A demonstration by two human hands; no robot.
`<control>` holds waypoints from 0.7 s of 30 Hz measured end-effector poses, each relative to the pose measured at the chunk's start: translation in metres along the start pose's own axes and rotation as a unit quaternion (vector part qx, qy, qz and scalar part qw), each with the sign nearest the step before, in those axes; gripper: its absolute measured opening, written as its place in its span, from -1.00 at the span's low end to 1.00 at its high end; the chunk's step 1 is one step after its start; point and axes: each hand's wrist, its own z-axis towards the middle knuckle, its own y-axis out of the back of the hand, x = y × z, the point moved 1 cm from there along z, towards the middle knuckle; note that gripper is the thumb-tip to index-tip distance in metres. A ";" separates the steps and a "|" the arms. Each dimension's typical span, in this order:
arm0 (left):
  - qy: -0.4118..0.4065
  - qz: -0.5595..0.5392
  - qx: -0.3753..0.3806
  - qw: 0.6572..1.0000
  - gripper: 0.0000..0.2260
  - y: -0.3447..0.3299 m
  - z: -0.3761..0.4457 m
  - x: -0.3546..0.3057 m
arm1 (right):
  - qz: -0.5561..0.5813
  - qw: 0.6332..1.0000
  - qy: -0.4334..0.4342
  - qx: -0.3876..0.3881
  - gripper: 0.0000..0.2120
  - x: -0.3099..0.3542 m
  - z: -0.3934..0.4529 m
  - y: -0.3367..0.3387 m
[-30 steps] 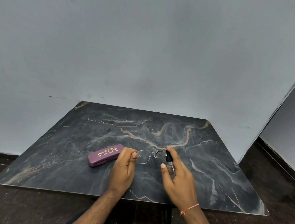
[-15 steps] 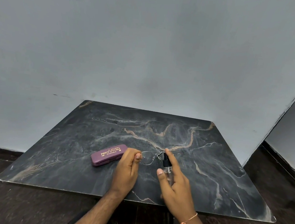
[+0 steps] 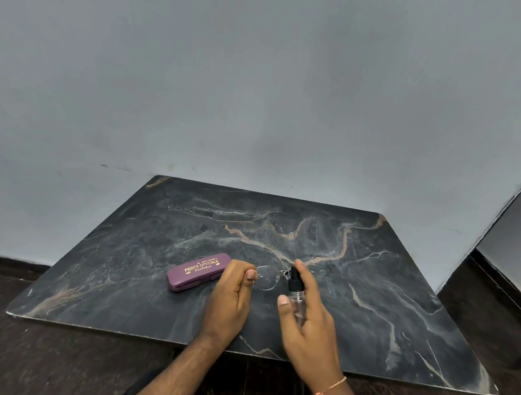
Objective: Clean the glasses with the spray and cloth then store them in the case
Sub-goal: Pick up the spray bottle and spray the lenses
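Pinching thin wire-rimmed glasses [image 3: 267, 278] (seemingly clear-lensed), left hand [image 3: 229, 301]; right hand [image 3: 308, 322] gripping spray bottle [image 3: 296, 293].

glasses [image 3: 267, 278]: thin wire frame, held up | spray bottle [image 3: 295, 289]: clear, black nozzle | case [image 3: 198, 271]: purple, closed (gold lettering)

Case [image 3: 198, 272] left — table [image 3: 400, 302] right bare

dark marble table [image 3: 400, 302], grey wall [image 3: 261, 88], dark floor [image 3: 37, 360]
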 end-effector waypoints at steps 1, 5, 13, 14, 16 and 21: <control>0.004 -0.003 -0.001 1.000 -0.73 0.000 0.000 0.001 | 0.006 1.000 0.000 -0.009 -0.33 -0.004 -0.001 0.006; 0.003 -0.005 -0.007 1.000 -0.71 0.000 0.000 -0.001 | -0.028 0.997 -0.052 -0.045 -0.33 -0.029 0.005 0.038; 0.003 0.000 0.001 1.000 -0.72 -0.002 0.000 0.004 | -0.057 0.979 -0.125 -0.149 -0.49 -0.083 0.022 0.098; 0.002 0.000 0.000 1.000 -0.72 -0.002 0.000 0.004 | -0.054 0.979 -0.130 -0.149 -0.51 -0.085 0.021 0.099; 0.004 -0.003 -0.002 1.000 -0.72 -0.002 0.000 0.004 | -0.055 0.979 -0.134 -0.147 -0.52 -0.089 0.019 0.100; 0.000 -0.005 -0.003 1.000 -0.75 -0.001 -0.001 0.002 | -0.047 0.979 -0.132 -0.147 -0.45 -0.087 0.013 0.097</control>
